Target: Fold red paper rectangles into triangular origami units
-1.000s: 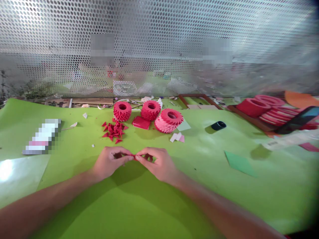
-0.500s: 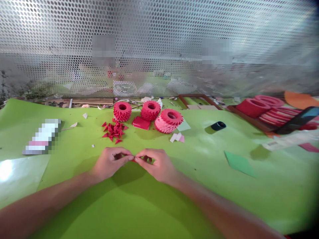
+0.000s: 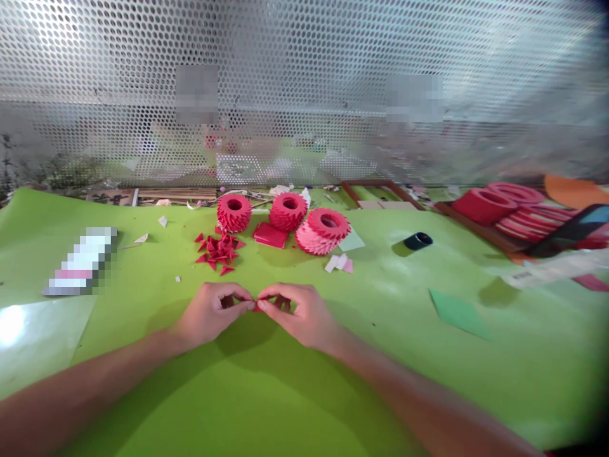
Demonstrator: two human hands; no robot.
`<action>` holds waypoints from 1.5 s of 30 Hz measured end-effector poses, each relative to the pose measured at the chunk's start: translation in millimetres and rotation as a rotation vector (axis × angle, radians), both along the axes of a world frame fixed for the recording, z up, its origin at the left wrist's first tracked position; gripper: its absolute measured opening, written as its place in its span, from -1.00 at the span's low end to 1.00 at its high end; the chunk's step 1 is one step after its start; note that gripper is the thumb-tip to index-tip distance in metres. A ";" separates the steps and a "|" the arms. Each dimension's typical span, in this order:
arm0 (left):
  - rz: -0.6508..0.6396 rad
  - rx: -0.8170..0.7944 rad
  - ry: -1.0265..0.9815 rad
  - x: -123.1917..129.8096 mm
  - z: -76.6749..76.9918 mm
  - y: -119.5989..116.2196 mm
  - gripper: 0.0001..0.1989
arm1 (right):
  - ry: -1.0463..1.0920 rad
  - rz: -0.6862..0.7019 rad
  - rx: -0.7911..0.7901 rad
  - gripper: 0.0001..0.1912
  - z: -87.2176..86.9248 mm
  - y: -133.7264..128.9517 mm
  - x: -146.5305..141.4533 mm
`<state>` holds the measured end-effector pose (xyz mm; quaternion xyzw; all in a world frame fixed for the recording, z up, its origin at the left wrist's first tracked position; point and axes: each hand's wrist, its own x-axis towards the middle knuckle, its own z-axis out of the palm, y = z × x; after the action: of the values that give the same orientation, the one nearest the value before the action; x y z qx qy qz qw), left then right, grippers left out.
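Left hand (image 3: 209, 314) and right hand (image 3: 299, 316) meet over the green paper sheet (image 3: 380, 387), fingertips pinching a small red paper piece (image 3: 258, 308) (mostly hidden) just below the loose red folded triangles (image 3: 216, 251).

3 red folded-paper rings (image 3: 288, 211), red paper triangles (image 3: 216, 249), black roll (image 3: 418, 241)

A small folded red paper piece (image 3: 258, 308), mostly hidden, is pinched between fingertips (image 3: 248, 305).

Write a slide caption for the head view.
Left hand and right hand pinch a small red paper piece near red folded-paper rings.
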<state>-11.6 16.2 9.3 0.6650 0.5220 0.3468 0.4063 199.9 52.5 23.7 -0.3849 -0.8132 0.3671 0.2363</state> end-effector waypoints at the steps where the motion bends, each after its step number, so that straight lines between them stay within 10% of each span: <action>1: 0.009 -0.007 -0.012 -0.5 -0.3 -0.1 -0.79 | 0.001 -0.005 -0.007 -0.74 -0.2 0.4 0.1; 45: -0.027 0.088 0.094 4.1 0.3 -2.3 -0.84 | 0.005 0.022 0.023 -0.77 2.9 3.2 1.2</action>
<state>-7.5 13.9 9.6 0.7047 0.5158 0.3324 0.3561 201.1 55.6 26.6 -0.3723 -0.8209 0.3611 0.2387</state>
